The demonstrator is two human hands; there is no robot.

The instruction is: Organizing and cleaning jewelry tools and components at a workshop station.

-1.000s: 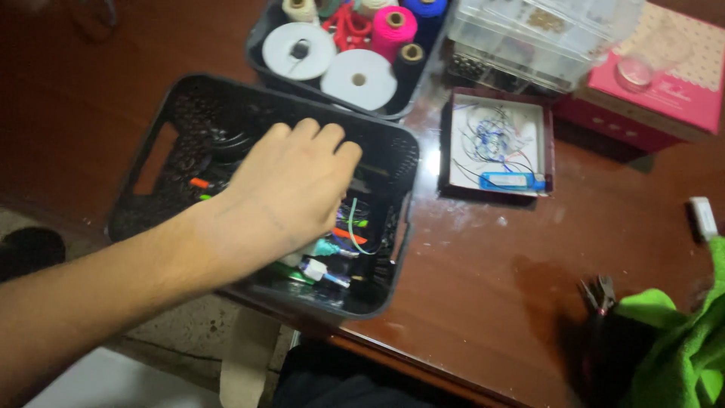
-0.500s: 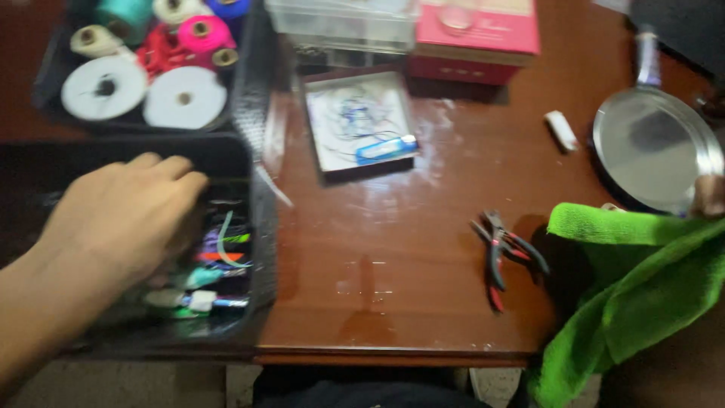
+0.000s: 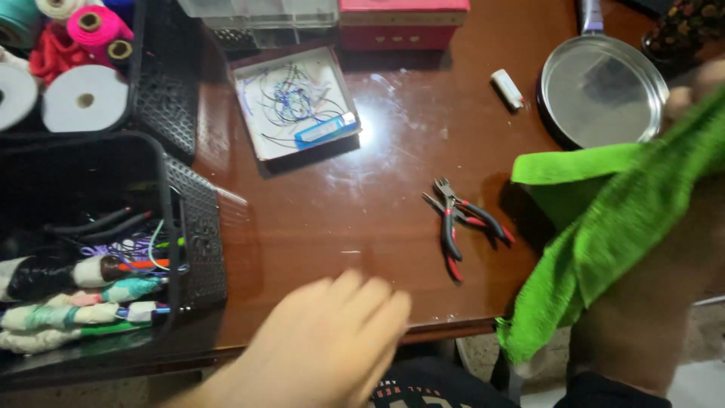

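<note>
My left hand (image 3: 332,340) is blurred at the bottom middle, over the table's front edge. Its fingers are stretched out and nothing is in it. It is just right of a black mesh basket (image 3: 198,234) holding wrapped tools and coloured wires. Red-handled pliers (image 3: 461,219) lie on the brown table (image 3: 377,166) to the right of that hand. A green cloth (image 3: 604,227) drapes along my right forearm. My right hand (image 3: 691,87) shows only as a blur at the top right edge, by a round metal pan (image 3: 600,87). Its grip is unclear.
A second black basket (image 3: 162,83) with thread spools (image 3: 75,98) stands at the back left. A shallow box of thin wires (image 3: 294,98), a clear plastic box (image 3: 260,11), a pink box (image 3: 404,15) and a small white object (image 3: 507,88) sit further back.
My left hand has come out of the black basket and moved right to the table's front edge. The view has swung right, showing more of the pan and green cloth.
</note>
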